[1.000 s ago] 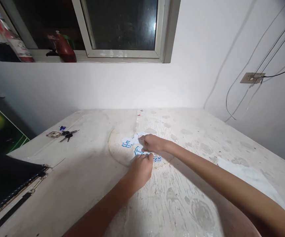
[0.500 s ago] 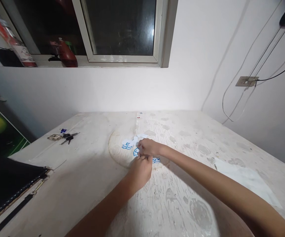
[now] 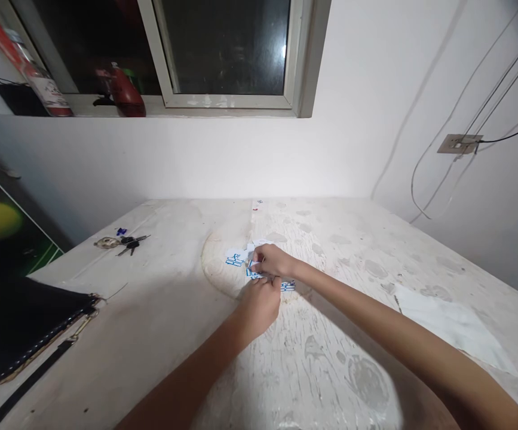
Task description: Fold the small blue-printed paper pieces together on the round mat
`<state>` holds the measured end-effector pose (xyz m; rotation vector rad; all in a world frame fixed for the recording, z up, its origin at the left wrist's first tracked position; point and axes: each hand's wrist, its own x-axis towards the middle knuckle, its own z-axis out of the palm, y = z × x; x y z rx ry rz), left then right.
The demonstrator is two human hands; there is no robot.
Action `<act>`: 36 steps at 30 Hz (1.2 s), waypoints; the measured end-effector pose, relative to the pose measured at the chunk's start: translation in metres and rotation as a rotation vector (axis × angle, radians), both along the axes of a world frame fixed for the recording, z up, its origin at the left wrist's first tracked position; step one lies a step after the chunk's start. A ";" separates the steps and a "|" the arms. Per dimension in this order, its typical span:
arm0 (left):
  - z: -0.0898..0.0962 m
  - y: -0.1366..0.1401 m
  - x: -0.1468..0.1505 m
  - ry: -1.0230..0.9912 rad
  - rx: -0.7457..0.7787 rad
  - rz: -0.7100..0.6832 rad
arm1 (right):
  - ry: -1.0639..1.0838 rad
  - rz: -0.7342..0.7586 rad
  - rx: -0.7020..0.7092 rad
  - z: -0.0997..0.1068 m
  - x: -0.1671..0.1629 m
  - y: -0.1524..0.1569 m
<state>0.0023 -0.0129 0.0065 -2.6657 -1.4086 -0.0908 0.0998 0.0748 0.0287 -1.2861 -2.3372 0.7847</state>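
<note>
Several small white paper pieces with blue printing (image 3: 235,260) lie in a loose group near the middle of the table. My right hand (image 3: 271,261) is over them, its fingertips pinched on a small white and blue paper piece (image 3: 253,266). Just below it, my left hand (image 3: 261,298) rests low with its fingers curled in. Whatever its fingertips hold, if anything, is hidden by the hand. Another blue-printed piece (image 3: 288,286) shows at the right of my left hand.
Keys (image 3: 131,243) with a fob lie at the left, beside a small blue object (image 3: 121,231). A black bag (image 3: 30,328) fills the left edge. A white cloth or sheet (image 3: 453,328) lies at the right. Bottles (image 3: 126,92) stand on the windowsill behind.
The view has shifted slightly, so everything sits a little to the right. My right hand's fingers have moved slightly, and more of the blue-printed piece by its fingertips shows.
</note>
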 end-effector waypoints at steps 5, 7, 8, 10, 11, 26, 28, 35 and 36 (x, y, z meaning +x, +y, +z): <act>0.004 0.000 -0.001 -0.063 -0.060 0.030 | 0.208 -0.099 -0.019 0.004 0.031 -0.011; 0.003 0.002 -0.002 -0.108 -0.068 0.023 | 0.333 -0.120 -0.052 0.009 0.045 -0.025; 0.003 0.003 -0.003 -0.133 -0.074 0.023 | 0.394 -0.104 -0.079 0.011 0.051 -0.034; 0.001 0.005 -0.004 -0.186 -0.091 0.034 | 0.435 -0.050 -0.141 0.014 0.063 -0.050; 0.000 0.006 -0.004 -0.215 -0.101 0.043 | 0.413 -0.032 -0.178 0.014 0.068 -0.057; 0.007 0.005 -0.006 -0.345 -0.216 0.032 | 0.075 0.052 0.185 0.000 0.067 -0.082; 0.010 0.004 -0.007 -0.343 -0.240 0.011 | 0.019 0.008 0.232 -0.006 0.065 -0.083; 0.004 0.006 -0.002 -0.340 -0.140 0.052 | -0.025 -0.046 0.244 -0.008 0.067 -0.084; 0.003 0.006 -0.001 -0.326 -0.130 0.063 | -0.010 -0.052 0.229 -0.007 0.070 -0.083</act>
